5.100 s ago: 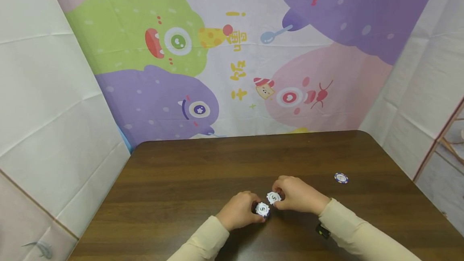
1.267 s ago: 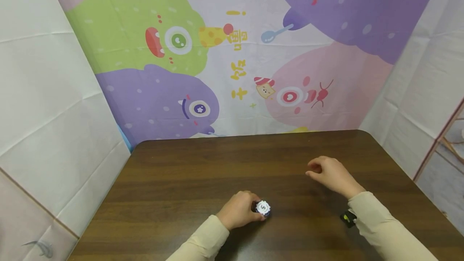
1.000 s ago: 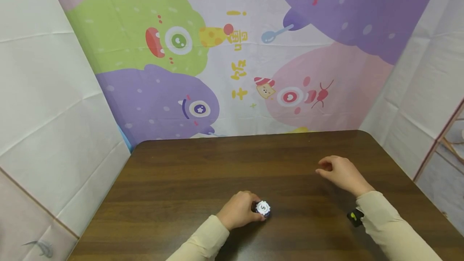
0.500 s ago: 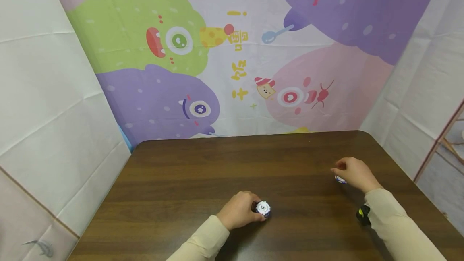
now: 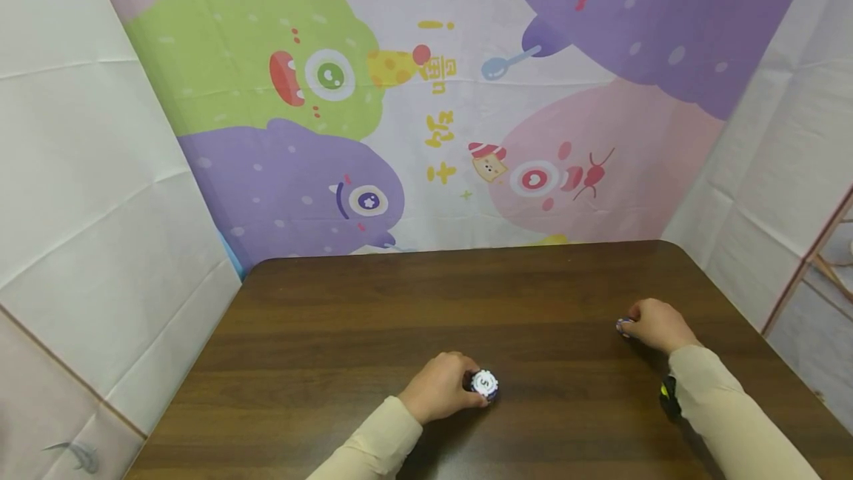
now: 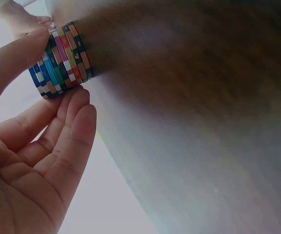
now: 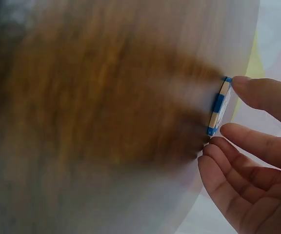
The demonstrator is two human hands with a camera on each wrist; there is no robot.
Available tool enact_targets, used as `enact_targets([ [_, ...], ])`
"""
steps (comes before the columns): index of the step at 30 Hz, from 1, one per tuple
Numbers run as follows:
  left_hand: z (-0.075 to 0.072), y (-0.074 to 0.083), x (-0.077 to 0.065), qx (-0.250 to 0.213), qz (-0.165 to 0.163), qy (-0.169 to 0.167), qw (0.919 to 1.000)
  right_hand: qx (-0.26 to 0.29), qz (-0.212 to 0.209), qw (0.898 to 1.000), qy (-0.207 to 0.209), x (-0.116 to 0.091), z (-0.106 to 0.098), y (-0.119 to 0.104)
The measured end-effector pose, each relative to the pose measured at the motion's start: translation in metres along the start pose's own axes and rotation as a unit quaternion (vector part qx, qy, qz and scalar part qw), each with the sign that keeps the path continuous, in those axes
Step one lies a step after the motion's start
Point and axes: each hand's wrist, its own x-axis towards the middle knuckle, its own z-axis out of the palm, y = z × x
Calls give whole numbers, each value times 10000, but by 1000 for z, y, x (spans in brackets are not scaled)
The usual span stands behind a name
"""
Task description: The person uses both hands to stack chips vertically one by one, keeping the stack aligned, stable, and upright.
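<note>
In the head view my left hand (image 5: 440, 389) grips a short stack of poker chips (image 5: 484, 383) standing on the table, with a white chip on top. The left wrist view shows the stack (image 6: 62, 58) from the side, its edges striped in several colours, between thumb and fingers. Further right and farther back, my right hand (image 5: 660, 325) pinches a blue-and-cream poker chip (image 5: 623, 327) lying on the table. In the right wrist view the thumb is at one edge of this chip (image 7: 219, 107) and the fingertips are by the opposite edge.
The dark wood table (image 5: 333, 332) has rounded far corners and reaches to a cartoon-printed backdrop (image 5: 440, 206). Pale cloth panels (image 5: 100, 169) stand at the left and right sides. A black device (image 5: 669, 397) sits on the right wrist.
Earlier the right hand held a white chip beside the stack. It has since moved right without that chip, come down, and taken the blue chip. The left hand stays at the stack.
</note>
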Motion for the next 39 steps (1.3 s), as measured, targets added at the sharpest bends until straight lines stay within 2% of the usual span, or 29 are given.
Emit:
enact_targets([
  [9, 0, 0, 0, 21, 43, 0, 10000, -36, 85, 9998, -181, 1, -1, -1],
  [22, 0, -1, 0, 36, -14, -14, 10000, -73, 19, 9997, -225, 0, -1, -2],
  [39, 0, 0, 0, 60, -42, -18, 10000, -93, -159, 9998, -116, -1, 2, -8],
])
